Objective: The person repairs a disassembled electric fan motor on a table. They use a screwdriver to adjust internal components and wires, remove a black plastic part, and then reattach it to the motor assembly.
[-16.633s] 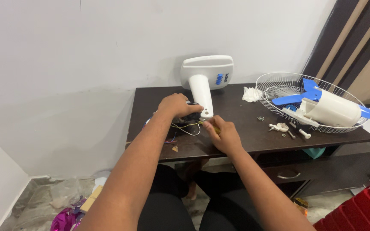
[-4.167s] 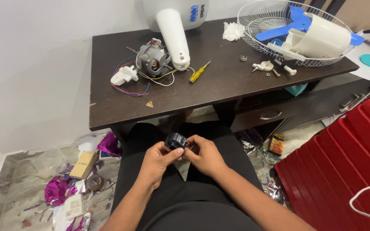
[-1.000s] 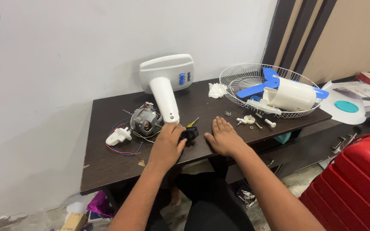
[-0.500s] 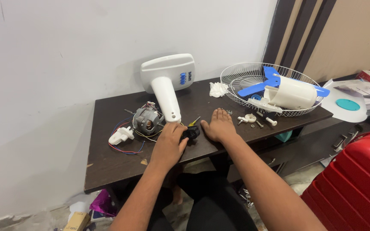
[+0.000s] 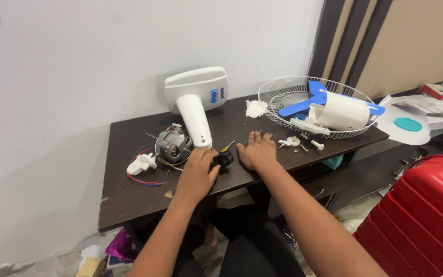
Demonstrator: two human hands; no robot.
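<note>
On the dark wooden table (image 5: pixel 129 200), my left hand (image 5: pixel 197 172) rests over a small black part (image 5: pixel 224 159), with its fingers closed around the part's left side. My right hand (image 5: pixel 257 151) lies flat on the tabletop just right of that part, fingers spread and holding nothing. A yellow-handled screwdriver (image 5: pixel 227 146) lies between the two hands. Left of my left hand sits a bare fan motor (image 5: pixel 170 145) with red and blue wires and a white plug piece (image 5: pixel 140 164). The white fan stand and base (image 5: pixel 196 105) lies behind the hands.
A wire fan guard (image 5: pixel 288 95) at the table's right holds blue blades (image 5: pixel 311 100) and a white motor housing (image 5: pixel 342 111). Small white knobs and screws (image 5: pixel 298 144) lie near it. A red suitcase (image 5: pixel 421 210) stands at lower right. Litter lies on the floor under the table.
My right hand has slid a little further right across the tabletop and spread flat. My left hand stays on the black part. The camera has shifted slightly.
</note>
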